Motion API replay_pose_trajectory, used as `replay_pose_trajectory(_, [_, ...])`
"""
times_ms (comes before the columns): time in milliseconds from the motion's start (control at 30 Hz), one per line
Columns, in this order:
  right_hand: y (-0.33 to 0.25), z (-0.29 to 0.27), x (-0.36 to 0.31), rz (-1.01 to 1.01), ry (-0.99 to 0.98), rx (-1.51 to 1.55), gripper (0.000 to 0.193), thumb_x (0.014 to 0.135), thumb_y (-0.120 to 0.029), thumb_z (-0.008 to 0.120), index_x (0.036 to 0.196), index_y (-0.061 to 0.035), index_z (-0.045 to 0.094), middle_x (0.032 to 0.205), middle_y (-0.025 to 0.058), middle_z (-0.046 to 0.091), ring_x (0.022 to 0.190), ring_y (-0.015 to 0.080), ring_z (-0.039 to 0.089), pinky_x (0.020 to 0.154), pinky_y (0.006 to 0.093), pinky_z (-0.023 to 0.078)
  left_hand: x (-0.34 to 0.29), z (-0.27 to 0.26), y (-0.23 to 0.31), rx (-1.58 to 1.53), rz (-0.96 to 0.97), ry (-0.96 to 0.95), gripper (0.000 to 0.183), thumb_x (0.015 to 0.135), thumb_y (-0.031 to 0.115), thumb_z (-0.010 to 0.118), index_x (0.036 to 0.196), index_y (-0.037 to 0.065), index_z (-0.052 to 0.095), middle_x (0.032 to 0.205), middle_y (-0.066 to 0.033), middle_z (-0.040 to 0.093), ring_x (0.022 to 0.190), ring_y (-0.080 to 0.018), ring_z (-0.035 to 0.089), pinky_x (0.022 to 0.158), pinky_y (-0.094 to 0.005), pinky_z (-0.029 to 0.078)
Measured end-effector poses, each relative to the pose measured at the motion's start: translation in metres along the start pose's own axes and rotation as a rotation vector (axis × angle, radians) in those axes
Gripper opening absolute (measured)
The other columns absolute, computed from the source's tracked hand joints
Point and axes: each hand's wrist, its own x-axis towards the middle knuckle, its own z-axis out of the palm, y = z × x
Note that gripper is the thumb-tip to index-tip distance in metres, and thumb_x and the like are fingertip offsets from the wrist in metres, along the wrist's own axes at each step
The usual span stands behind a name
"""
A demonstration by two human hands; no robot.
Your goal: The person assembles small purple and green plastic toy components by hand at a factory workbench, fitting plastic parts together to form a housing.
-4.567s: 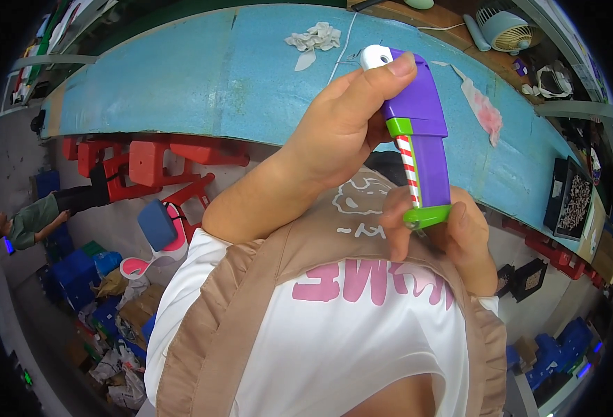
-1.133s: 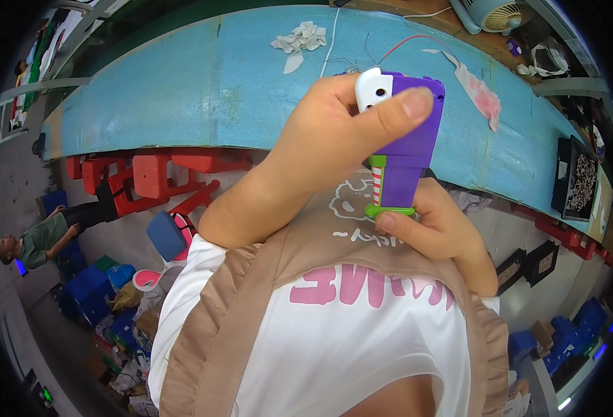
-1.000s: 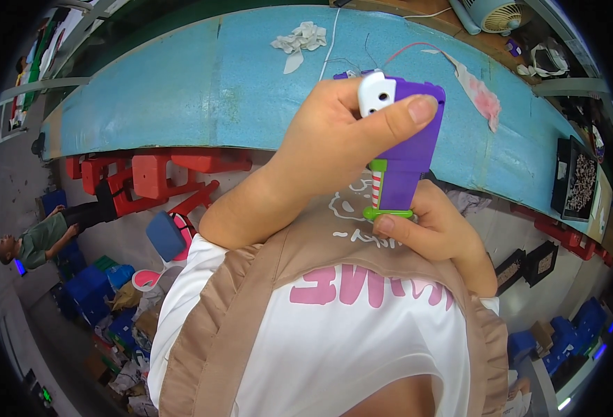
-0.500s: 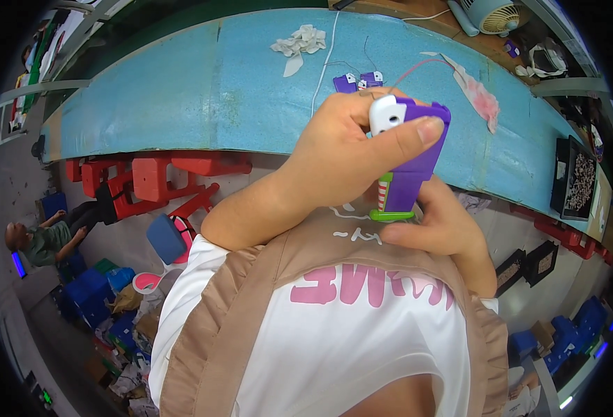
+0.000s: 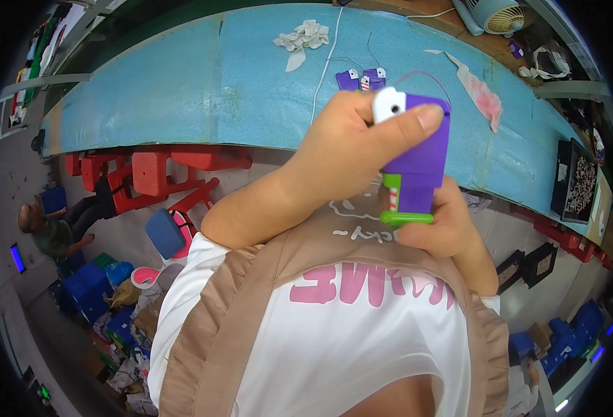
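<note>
You're holding a purple toy (image 5: 421, 156) between your two hands. The thumb of your left hand (image 5: 353, 135) is lying across its front, with those fingers clamping it from behind, mostly out of sight. A white end piece (image 5: 383, 103) is poking up just above that thumb. Your right hand (image 5: 449, 226) is cupping around the bottom, thumb just under the green foot (image 5: 405, 218); its other fingers are mostly hiding behind the toy, so I can't tell if they're really pinching. Just past your left fingers, some small purple pieces (image 5: 347, 81) are lying on the blue desk (image 5: 153, 90). Crumpled tissue (image 5: 306, 35) is sitting farther off to their left, and a pink-stained cloth (image 5: 484, 101) is lying to their right.
</note>
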Motion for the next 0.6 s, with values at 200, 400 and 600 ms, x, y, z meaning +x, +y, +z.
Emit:
replay_pose_trajectory(200, [-0.009, 0.008, 0.0, 0.136, 0.244, 0.242, 0.032, 0.08, -0.014, 0.063, 0.107, 0.0006, 0.053, 0.095, 0.0047, 0.059, 0.081, 0.0115, 0.056, 0.073, 0.0249, 0.046, 0.002, 0.001, -0.007, 0.043, 0.043, -0.006, 0.028, 0.085, 0.025, 0.056, 0.096, 0.0, 0.061, 0.081, -0.0029, 0.061, 0.072, -0.0074, 0.057, 0.064, -0.0205, 0.046])
replay_pose_trajectory(400, [-0.01, 0.015, 0.0, 0.215, 0.28, 0.342, 0.019, 0.084, -0.012, 0.059, 0.098, 0.0007, 0.057, 0.085, 0.0064, 0.062, 0.076, 0.0098, 0.057, 0.066, 0.0215, 0.046, 0.005, 0.014, -0.019, 0.043, 0.122, 0.042, 0.025, 0.085, 0.026, 0.057, 0.073, 0.004, 0.058, 0.062, 0.0023, 0.056, 0.053, -0.0017, 0.047, 0.043, -0.0183, 0.036])
replay_pose_trajectory(600, [-0.004, 0.019, -0.002, 0.135, 0.396, 0.34, 0.02, 0.085, -0.016, 0.058, 0.095, 0.0015, 0.057, 0.083, 0.0063, 0.062, 0.075, 0.0105, 0.058, 0.065, 0.0217, 0.046, 0.007, 0.017, -0.017, 0.053, -0.017, 0.002, 0.023, 0.086, 0.024, 0.056, 0.076, 0.004, 0.057, 0.06, 0.0026, 0.054, 0.05, -0.002, 0.045, 0.041, -0.0185, 0.035])
